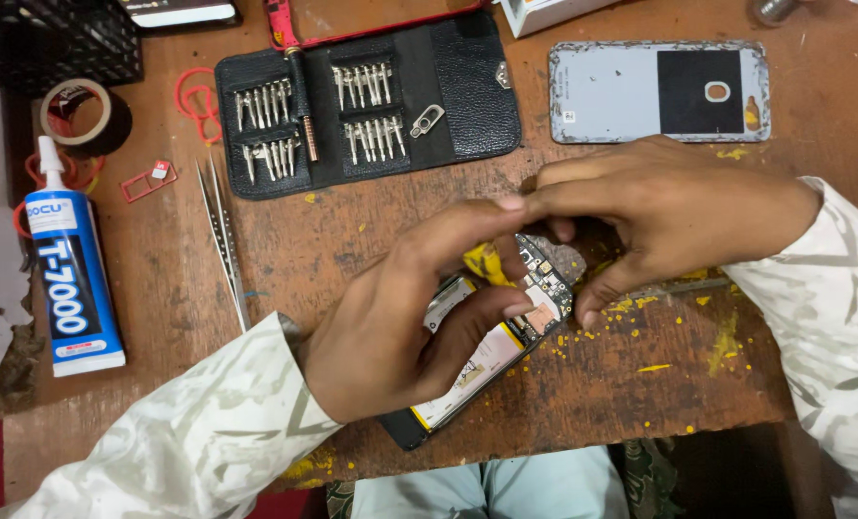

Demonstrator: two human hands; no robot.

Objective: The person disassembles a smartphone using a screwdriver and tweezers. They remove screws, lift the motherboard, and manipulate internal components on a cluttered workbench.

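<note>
Left hand [400, 327] has its grip closed on the opened phone [491, 341], pinning it to the desk [352, 240]. Right hand [659, 211] hovers over the board end, can't tell its grip.

One opened phone with bare circuit board [506, 336]; one grey phone back cover [631, 91] at one o'clock; one blue-labelled glue tube [68, 288] at nine; perhaps twenty steel screwdriver bits [318, 120].

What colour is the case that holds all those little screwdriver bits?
Black. The screwdriver bit case lies open at the top of the wooden table, clearest in the head view.
</note>
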